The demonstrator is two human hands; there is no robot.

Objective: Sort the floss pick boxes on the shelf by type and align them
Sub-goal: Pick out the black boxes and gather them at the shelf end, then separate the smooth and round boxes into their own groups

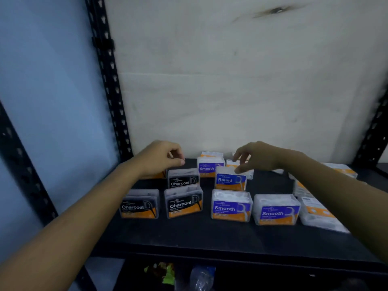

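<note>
Three black-labelled Charcoal boxes stand at the left of the black shelf (210, 236): two in front (139, 204) (183, 203) and one behind (183, 180). Two purple Smooth boxes (231, 206) (276, 210) stand in front at the right, with a third Smooth box (210, 167) at the back. A purple Round box (230, 181) stands between them. My left hand (161, 159) hovers with loosely curled fingers over a half-hidden box with an orange edge (161, 175). My right hand (256, 158) is spread above the Round box, its thumb at the box's top edge.
More clear boxes lie turned away at the right (321, 213) (340, 170), partly behind my right arm. Black perforated shelf posts (109, 80) (373, 133) stand at the back corners before a white wall. A plastic bottle (201, 276) and a green wrapper (165, 274) lie below the shelf.
</note>
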